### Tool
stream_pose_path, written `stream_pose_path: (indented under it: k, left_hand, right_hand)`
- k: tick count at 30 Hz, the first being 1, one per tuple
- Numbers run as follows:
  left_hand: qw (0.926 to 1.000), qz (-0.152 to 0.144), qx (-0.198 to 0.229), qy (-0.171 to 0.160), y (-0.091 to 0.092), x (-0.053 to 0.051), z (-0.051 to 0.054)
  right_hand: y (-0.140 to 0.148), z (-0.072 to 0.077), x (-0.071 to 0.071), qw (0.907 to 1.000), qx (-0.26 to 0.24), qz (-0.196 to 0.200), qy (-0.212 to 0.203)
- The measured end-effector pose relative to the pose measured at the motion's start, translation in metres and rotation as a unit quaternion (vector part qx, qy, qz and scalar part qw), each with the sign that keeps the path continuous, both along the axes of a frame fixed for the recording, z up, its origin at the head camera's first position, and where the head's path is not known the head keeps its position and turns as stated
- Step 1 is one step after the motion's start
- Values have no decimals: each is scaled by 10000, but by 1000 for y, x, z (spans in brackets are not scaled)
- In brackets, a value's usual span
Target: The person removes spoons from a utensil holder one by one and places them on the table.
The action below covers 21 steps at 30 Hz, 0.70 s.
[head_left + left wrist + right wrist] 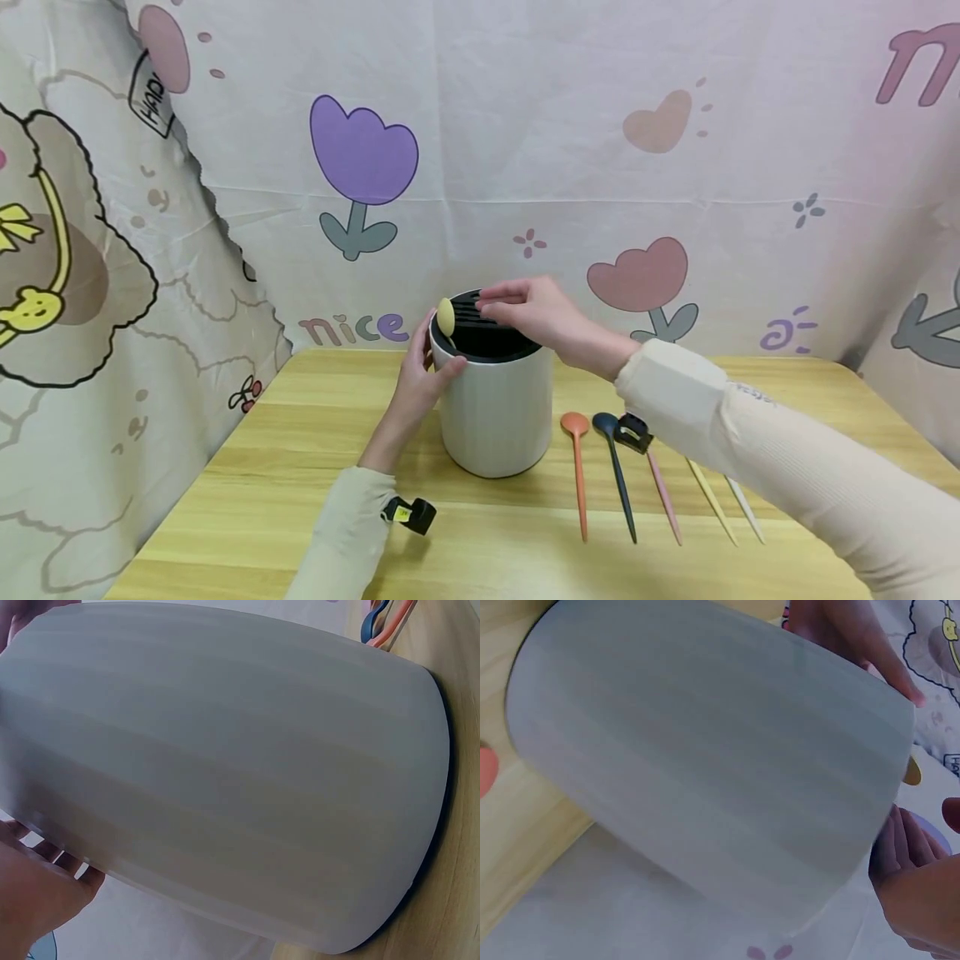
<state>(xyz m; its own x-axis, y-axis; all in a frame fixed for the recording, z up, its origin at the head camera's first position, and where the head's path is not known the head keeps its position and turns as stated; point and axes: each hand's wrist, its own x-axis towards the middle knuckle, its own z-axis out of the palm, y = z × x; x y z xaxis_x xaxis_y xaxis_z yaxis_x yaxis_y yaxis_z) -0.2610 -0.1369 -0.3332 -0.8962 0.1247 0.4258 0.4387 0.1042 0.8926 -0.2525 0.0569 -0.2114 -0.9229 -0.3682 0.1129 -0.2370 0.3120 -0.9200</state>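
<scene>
A white cylindrical utensil holder point(495, 417) stands upright on the table, with a black rim and a black slatted insert point(467, 312) in its mouth. My left hand point(420, 379) grips its upper left side, thumb on the front and fingers round the back. Over the mouth is my right hand point(536, 312), fingers extended at the slats; whether they touch is unclear. A pale yellow spoon point(446, 317) stands in the holder by the left rim, bowl up, its handle mostly hidden inside. The holder point(225, 765) fills most of the left wrist view.
Right of the holder lie an orange spoon point(576, 427) and a dark blue spoon point(606, 423), with pink point(664, 500), yellow point(711, 500) and white handles point(745, 510) beyond. My right forearm hides their upper ends. A printed cloth point(495, 125) hangs behind the wooden table point(247, 517).
</scene>
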Motion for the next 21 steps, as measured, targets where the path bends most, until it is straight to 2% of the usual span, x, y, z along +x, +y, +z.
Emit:
stream_pose_path:
  k: [5,8,13,21]
  left_hand:
    - [10000,24,38,28,1,0,0]
    - [10000,19,69,7,4,-1,-1]
    - [9999,-68,43,-65,8,-3,-2]
    - [9999,32,106,-31,2,-1,-1]
  right_hand:
    - [-16,0,-4,9997,-188,47,-156]
    - [-21,1,-4,9999,-56,34,-104]
    - [-24,0,-3,9994,191,-211,-183]
    - [-38,-3,-4,9985,-222,-176,-472]
